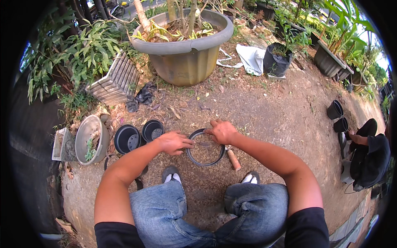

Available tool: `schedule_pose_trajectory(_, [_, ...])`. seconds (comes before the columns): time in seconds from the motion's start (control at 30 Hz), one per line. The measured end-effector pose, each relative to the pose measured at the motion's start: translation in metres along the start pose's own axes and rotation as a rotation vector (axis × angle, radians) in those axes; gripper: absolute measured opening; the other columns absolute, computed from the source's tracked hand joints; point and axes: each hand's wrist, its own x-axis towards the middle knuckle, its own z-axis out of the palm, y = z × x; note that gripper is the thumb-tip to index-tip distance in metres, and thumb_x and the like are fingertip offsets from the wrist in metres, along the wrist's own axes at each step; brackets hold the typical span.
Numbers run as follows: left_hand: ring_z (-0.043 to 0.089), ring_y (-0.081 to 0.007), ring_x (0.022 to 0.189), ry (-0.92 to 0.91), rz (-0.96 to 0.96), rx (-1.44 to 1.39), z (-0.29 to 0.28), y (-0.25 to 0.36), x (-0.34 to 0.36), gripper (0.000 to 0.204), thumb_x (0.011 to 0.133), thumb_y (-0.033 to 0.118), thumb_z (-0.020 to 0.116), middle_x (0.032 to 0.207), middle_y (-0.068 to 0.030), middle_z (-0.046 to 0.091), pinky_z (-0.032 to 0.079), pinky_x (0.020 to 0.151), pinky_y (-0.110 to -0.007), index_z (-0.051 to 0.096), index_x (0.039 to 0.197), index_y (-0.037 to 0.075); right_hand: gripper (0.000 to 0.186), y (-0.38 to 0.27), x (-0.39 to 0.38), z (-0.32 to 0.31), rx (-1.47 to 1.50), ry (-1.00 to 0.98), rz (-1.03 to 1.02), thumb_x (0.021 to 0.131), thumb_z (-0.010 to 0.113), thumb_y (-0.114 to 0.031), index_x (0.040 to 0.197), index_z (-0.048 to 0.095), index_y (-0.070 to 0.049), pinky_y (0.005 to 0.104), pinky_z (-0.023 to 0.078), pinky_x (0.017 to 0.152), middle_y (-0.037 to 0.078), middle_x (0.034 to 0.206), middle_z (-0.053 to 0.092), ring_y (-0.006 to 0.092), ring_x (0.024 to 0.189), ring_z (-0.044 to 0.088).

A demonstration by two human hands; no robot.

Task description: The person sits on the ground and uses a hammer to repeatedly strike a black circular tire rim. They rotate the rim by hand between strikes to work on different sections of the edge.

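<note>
Between both hands [175, 142] [223, 132] | black ring [206, 164] faces up | handle [234, 160] slants fore-aft

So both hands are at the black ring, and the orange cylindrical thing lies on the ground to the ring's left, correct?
Not quite: the head view shows the orange cylindrical thing on the ground to the right of the black ring. Left hand and right hand are both at the ring.

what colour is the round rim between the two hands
The round rim is black to dark grey, seen best in the head view.
</note>
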Motion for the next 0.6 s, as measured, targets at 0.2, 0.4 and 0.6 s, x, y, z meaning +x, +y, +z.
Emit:
schedule_pose_trajectory(0.2, [0.062, -0.0243, 0.122, -0.006, 0.038, -0.014, 0.001, 0.007, 0.004, 0.052, 0.089, 0.032, 0.071, 0.144, 0.0002, 0.061, 0.05, 0.103, -0.05, 0.065, 0.138, 0.018, 0.031, -0.016, 0.026, -0.005, 0.011, -0.006, -0.053, 0.095, 0.063, -0.022, 0.12, 0.08, -0.028, 0.0556, 0.047, 0.108, 0.01, 0.13, 0.061, 0.03, 0.128, 0.056])
schedule_pose_trajectory(0.4, [0.061, -0.0236, 0.121, 0.024, 0.046, -0.015, 0.0, 0.006, 0.006, 0.048, 0.089, 0.03, 0.071, 0.139, 0.0005, 0.063, 0.05, 0.102, -0.048, 0.066, 0.135, 0.017, 0.029, -0.019, 0.039, 0.022, -0.197, 0.051, -0.113, 0.09, 0.07, -0.025, 0.117, 0.078, -0.028, 0.0565, 0.043, 0.103, 0.005, 0.124, 0.058, 0.0251, 0.125, 0.053])
schedule_pose_trajectory(0.6, [0.06, -0.0253, 0.123, 0.056, 0.097, -0.082, 0.003, 0.004, -0.003, 0.05, 0.088, 0.034, 0.071, 0.141, -0.0029, 0.06, 0.049, 0.103, -0.05, 0.065, 0.135, 0.018, 0.024, -0.003, 0.028, 0.023, 0.068, 0.175, -0.055, 0.099, 0.061, -0.025, 0.117, 0.074, -0.017, 0.0564, 0.041, 0.104, 0.007, 0.123, 0.059, 0.0269, 0.123, 0.055])
